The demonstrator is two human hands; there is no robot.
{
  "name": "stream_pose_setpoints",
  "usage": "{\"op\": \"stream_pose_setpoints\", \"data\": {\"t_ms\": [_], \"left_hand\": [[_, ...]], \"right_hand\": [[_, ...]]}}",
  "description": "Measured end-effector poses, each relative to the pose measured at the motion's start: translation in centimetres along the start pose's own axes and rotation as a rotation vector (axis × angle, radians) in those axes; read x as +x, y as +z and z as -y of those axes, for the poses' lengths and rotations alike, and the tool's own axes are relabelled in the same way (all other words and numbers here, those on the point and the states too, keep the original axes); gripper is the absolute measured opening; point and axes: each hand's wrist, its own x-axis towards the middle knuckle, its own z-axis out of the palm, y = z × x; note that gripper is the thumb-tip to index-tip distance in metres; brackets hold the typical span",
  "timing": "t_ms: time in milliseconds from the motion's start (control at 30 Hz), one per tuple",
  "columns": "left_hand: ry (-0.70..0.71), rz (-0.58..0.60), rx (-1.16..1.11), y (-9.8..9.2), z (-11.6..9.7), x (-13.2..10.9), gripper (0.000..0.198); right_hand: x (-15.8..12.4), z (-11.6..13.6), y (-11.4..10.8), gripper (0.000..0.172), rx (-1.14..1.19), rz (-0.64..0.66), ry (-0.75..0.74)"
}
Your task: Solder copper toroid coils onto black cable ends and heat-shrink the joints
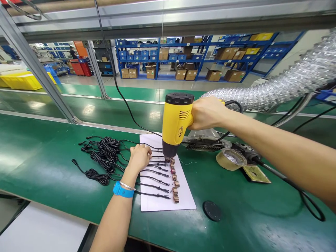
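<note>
My right hand [208,112] is wrapped round the handle of a yellow heat gun [173,120], its black nozzle pointing down at the cable ends. My left hand [140,156], with a blue wristband, is closed with curled fingers on a black cable [154,156] at the sheet's left side; the fingertips are partly hidden. Several black cables lie in rows across a white sheet [181,199], stripped ends to the right. Beside those ends runs a column of small copper-coloured pieces [174,177]. The nozzle hides the cable ends beneath it.
Coiled black cables [105,154] lie left of the sheet. To the right are a tape roll [231,159], a yellow pad [256,174], a black disc [212,210] and a fume hood [204,140] with a silver duct [283,84]. A metal frame post [44,70] stands at left.
</note>
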Motion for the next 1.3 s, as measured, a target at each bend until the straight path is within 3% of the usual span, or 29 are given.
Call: {"op": "stream_pose_setpoints", "data": {"t_ms": [200, 500, 1067, 1300], "left_hand": [[0.013, 0.089, -0.015, -1.5, 0.4, -0.2, 0.011], [-0.006, 0.157, -0.042, -1.7, 0.8, -0.1, 0.01], [-0.088, 0.098, -0.022, -2.2, 1.8, -0.3, 0.016], [-0.083, 0.091, -0.028, -2.2, 1.7, -0.5, 0.015]], "right_hand": [[-0.2, 0.5, -0.2, 0.036, -0.019, -0.038, -0.015], [0.1, 0.8, -0.4, 0.033, -0.028, -0.051, -0.007], [0.4, 0.6, -0.6, 0.031, -0.009, 0.002, -0.01], [-0.1, 0.4, -0.6, 0.038, -0.037, -0.004, 0.005]]}}
